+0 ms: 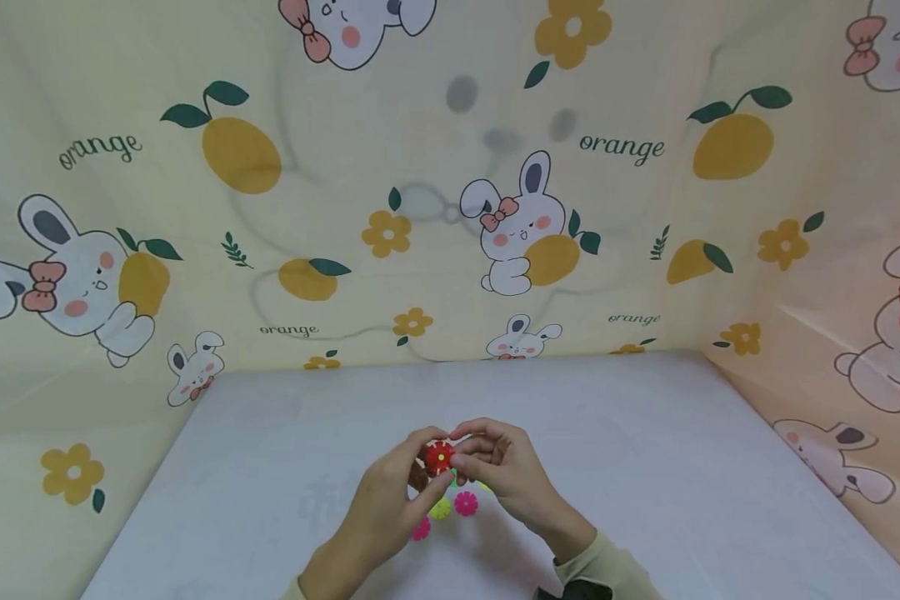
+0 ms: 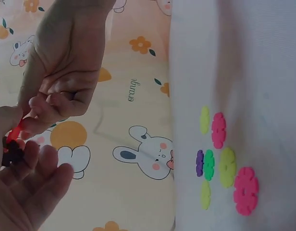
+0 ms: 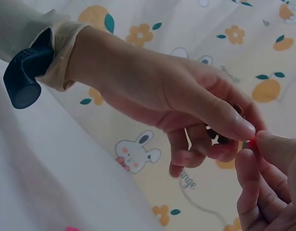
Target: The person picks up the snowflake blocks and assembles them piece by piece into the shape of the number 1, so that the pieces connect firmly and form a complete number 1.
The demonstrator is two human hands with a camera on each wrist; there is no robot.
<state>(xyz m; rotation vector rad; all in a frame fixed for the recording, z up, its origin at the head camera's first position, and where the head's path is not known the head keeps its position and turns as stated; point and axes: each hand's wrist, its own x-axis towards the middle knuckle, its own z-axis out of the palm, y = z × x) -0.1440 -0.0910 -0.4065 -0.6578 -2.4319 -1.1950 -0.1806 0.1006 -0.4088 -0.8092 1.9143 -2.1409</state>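
Both hands pinch a red notched flower-shaped disc (image 1: 440, 457) above the table. My left hand (image 1: 386, 500) grips it from the left with thumb and fingers. From the right, my right hand (image 1: 513, 475) has thumb and fingertips at its edge. Dark brown notched discs (image 2: 12, 153) sit right beside the red one among the fingers, partly hidden; cannot tell how they join it. In the right wrist view, a dark disc (image 3: 217, 137) shows behind the right thumb.
Loose flower discs lie on the white table (image 1: 270, 467) below the hands: pink (image 1: 466, 503), yellow (image 1: 440, 508), green (image 2: 209, 165) and purple (image 2: 200, 163) ones among them. A printed cloth with rabbits and oranges (image 1: 390, 292) walls the table's back and sides.
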